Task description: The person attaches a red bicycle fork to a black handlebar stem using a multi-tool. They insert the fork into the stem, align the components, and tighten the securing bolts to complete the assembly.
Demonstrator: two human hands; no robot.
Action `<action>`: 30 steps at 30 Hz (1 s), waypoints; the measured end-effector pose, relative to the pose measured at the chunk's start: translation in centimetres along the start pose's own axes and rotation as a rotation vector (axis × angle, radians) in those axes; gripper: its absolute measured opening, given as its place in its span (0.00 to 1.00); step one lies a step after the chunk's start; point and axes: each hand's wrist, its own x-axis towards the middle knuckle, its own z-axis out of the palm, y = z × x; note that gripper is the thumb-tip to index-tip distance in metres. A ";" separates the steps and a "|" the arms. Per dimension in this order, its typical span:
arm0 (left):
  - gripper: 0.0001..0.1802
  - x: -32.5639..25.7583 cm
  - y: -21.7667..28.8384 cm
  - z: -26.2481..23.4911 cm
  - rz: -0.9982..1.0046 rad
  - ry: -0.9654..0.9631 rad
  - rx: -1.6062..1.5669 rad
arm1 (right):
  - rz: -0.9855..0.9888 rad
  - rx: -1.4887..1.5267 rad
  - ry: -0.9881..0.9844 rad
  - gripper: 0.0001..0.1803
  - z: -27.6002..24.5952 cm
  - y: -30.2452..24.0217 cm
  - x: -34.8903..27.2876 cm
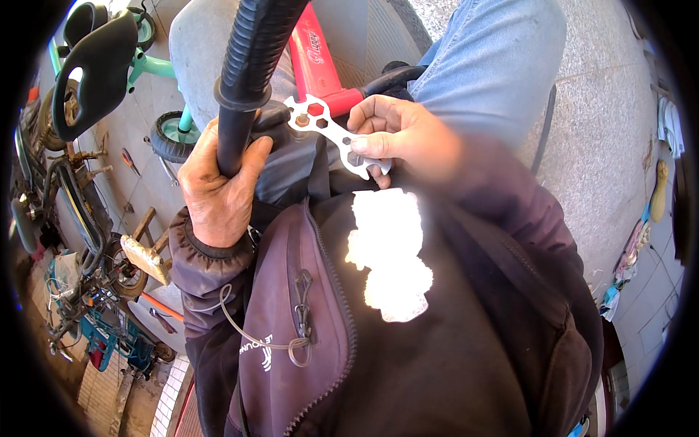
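My left hand (222, 178) is closed around the lower end of a black bar with a ribbed grip (251, 65), which slants up past the top edge. A flat silver multi-hole wrench (333, 131) is pinched between the thumb and fingers of my right hand (404, 135). The far end of the wrench lies over a brass-coloured bolt (302, 118) beside my left hand. Just beyond the wrench is a red tube frame (317, 65) with a short red cross tube. Whether the wrench grips the bolt firmly, I cannot tell.
A small green bike frame (156, 65) with a black seat (95, 76) and wheel (175, 137) stands at the left. Pliers (131, 162) lie on the floor. More bikes (80, 211) and a wooden stool (145, 258) crowd the lower left. My jeans-clad leg (495, 65) is at right.
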 end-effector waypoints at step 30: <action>0.18 0.2 -0.7 0.3 0.075 -0.002 -0.040 | 0.202 0.164 -0.213 0.12 0.9 0.3 0.1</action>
